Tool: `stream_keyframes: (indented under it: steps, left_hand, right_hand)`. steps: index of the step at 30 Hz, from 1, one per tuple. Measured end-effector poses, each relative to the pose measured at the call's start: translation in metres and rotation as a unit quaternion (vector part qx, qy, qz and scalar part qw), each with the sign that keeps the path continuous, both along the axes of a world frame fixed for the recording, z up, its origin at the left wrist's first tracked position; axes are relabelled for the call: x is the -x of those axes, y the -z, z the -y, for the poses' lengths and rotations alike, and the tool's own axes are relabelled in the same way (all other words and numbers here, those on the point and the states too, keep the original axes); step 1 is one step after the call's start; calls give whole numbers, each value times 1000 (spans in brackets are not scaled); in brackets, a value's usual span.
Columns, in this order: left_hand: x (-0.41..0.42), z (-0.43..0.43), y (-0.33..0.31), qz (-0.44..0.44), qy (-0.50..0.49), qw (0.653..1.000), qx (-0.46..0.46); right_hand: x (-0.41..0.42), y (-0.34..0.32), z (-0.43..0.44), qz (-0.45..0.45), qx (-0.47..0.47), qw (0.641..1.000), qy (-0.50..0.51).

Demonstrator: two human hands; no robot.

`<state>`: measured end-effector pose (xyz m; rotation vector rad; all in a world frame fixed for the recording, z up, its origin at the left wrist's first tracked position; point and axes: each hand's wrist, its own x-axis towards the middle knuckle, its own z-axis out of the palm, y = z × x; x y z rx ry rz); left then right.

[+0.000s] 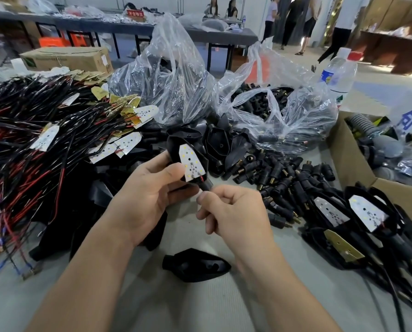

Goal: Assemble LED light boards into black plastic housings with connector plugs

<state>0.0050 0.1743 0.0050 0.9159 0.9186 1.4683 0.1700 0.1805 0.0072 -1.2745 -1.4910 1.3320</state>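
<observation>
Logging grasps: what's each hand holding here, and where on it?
Left hand grips the black housing by its lower side, LED board seated inside. Right hand pinches the connector plug at the housing's neck.

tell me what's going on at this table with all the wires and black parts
A person is assembling lamp units. The left hand holds a black housing with an LED board seated inside, while the right hand pinches the connector plug at its narrow end. Finished units lie at right.
</observation>
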Motion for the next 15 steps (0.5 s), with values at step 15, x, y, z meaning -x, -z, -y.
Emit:
stream_keyframes:
  steps: [15]
  left_hand:
    - [-1,1,-1,-37,-75,994,73]
  right_hand:
    - [-11,8,-8,88,-91,989,78]
